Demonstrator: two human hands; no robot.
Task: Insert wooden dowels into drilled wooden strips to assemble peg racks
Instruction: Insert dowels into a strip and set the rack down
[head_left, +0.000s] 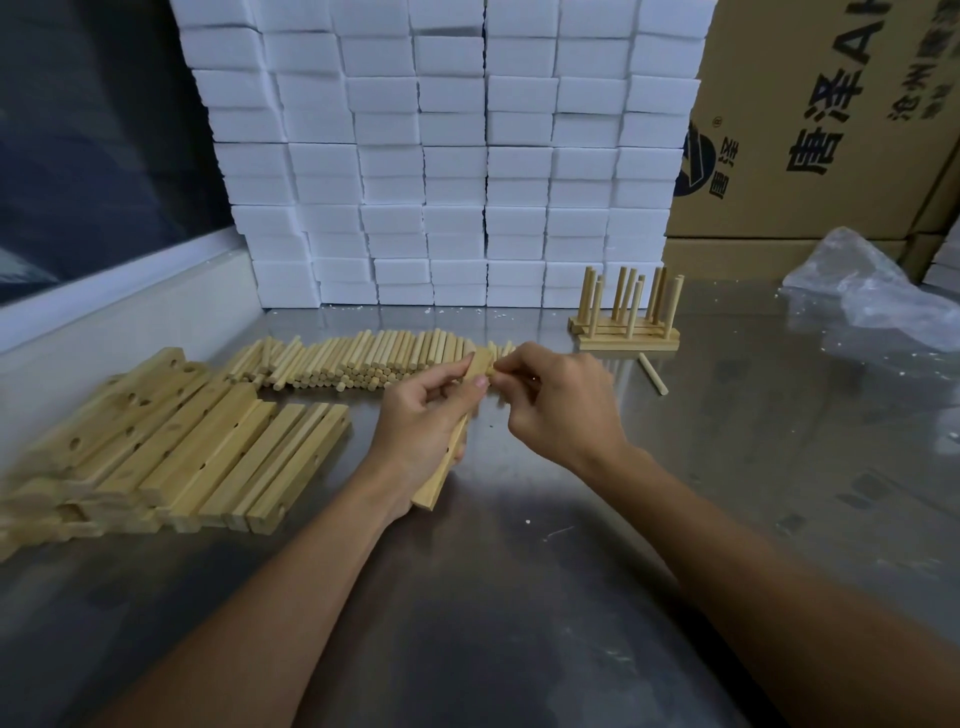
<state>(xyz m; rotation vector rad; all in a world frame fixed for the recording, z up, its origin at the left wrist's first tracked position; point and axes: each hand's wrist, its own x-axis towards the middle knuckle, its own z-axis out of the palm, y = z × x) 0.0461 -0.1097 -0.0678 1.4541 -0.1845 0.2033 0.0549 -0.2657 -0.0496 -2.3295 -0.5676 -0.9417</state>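
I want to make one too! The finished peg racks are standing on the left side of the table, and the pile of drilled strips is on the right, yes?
Swapped: the head view shows the finished peg racks on the right and the pile of drilled strips on the left.

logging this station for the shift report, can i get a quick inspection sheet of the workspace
surface: metal table, white crumbs scattered
job's things: loose dowels in a row; drilled strips piled left; finished racks far right; stray dowel beside them
clutter: crumpled plastic bag
hands: left hand grips a strip; right hand pinches a dowel at its top end
cables: nothing seen
surroundings: white foam blocks stacked behind; cardboard boxes right
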